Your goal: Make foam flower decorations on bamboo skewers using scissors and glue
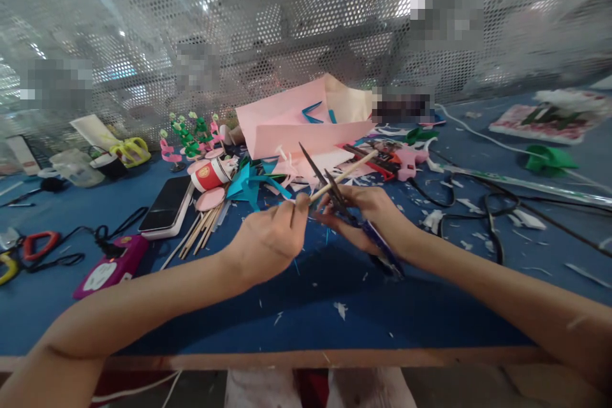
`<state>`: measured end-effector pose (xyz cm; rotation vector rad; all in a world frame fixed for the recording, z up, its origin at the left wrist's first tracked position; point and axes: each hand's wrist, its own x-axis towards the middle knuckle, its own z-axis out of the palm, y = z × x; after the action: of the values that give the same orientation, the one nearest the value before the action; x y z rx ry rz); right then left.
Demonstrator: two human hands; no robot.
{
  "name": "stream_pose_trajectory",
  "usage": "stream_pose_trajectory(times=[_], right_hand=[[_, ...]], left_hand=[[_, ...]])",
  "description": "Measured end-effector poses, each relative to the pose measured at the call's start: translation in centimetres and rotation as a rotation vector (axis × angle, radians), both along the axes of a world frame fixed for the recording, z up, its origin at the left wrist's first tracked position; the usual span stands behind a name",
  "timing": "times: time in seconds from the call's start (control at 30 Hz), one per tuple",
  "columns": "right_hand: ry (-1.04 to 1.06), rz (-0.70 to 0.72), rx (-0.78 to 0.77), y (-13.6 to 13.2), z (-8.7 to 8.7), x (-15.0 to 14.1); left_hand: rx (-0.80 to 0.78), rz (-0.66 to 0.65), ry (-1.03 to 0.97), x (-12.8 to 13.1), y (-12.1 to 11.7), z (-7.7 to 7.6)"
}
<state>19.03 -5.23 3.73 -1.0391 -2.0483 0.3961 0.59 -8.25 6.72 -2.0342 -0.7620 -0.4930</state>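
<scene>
Blue felt-like cloth covers your worktable [306, 306], and its wooden front edge cuts off whatever lies below. Behind it a perforated metal screen [287, 13] blurs everything beyond; several patches there are pixelated and unreadable. Pink paper sheets [296, 124] lie heaped at the middle of the table, hiding what sits under them. A white-edged phone [167, 207] lies face up to the left, beside a loose bundle of thin wooden sticks [203, 233].

Your left hand [268, 239] pinches the near end of a thin wooden stick [342, 175] between thumb and fingertips, just above the cloth. Your right hand [363, 217] is closed around dark scissors [329, 185]; their blades stand apart around the stick. The handles are mostly hidden in your grip, so the finger positions there are hard to tell.
</scene>
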Motion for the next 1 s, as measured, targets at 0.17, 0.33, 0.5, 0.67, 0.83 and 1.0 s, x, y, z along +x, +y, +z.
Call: stream_pose_trajectory(times=[0.17, 0.33, 0.5, 0.67, 0.83, 1.0], right_hand=[[-0.023, -0.083, -0.037, -0.1, 0.4, 0.1], [-0.014, -0.060, 0.000, -0.4, 0.8, -0.1], [0.013, -0.027, -0.090, -0.3, 0.8, 0.1], [0.065, -0.043, -0.076, 0.4, 0.2, 0.2], [0.030, 0.049, -0.144, 0.3, 0.3, 0.2], [0.060, 0.019, -0.173, 0.0, 1.0, 0.3]], left_hand=[[0.006, 0.097, -0.099, -0.6, 0.4, 1.0], [0.047, -0.030, -0.036, -0.3, 0.1, 0.5], [0.069, 0.082, -0.113, -0.4, 0.2, 0.8], [0.143, 0.066, -0.044, -0.3, 0.4, 0.9], [0.088, 0.074, -0.013, -0.4, 0.5, 0.6], [0.130, 0.091, -0.053, -0.5, 0.8, 0.6]])
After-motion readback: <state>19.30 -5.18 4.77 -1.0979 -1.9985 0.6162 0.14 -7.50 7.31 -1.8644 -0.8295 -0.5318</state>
